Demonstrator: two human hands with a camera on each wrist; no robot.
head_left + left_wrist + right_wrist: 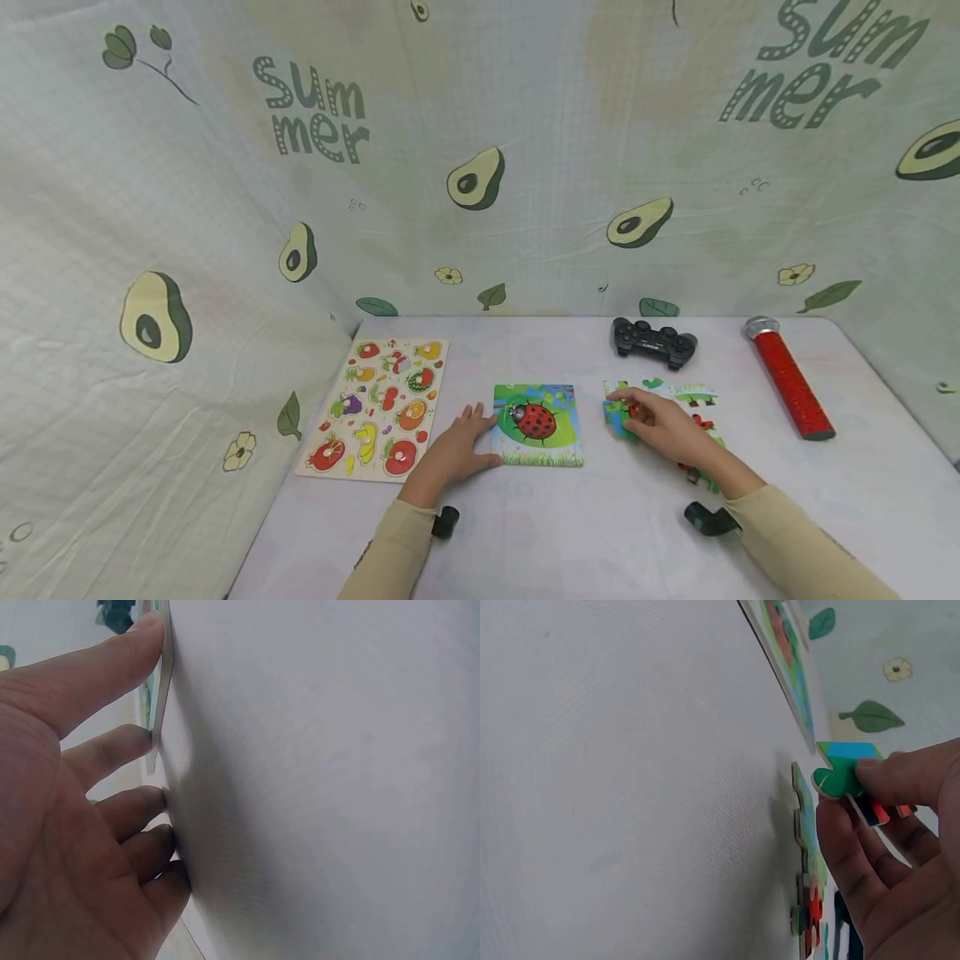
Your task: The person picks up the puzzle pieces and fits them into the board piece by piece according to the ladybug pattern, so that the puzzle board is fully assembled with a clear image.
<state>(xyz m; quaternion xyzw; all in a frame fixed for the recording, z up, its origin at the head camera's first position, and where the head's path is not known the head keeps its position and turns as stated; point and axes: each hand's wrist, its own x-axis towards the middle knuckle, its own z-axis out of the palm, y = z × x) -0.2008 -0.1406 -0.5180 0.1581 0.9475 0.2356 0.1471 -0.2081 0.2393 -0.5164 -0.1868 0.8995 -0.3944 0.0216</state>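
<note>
A square ladybug puzzle board (536, 425) lies flat in the middle of the table. My left hand (461, 446) rests beside it with fingers spread. Its thumb (124, 664) and index finger touch the board's edge in the left wrist view. My right hand (666, 423) pinches a green, blue and red puzzle piece (841, 778) between thumb and fingertips, raised off the table in the right wrist view. Around and below that hand lie loose puzzle pieces (696, 395), partly hidden by the hand and forearm.
A wooden fruit board (375, 408) lies at the left. Behind the loose pieces sits a black game controller (652, 342). To the right is a red tube with a silver end (792, 381). A printed cloth (540, 250) hangs along the table's back edge.
</note>
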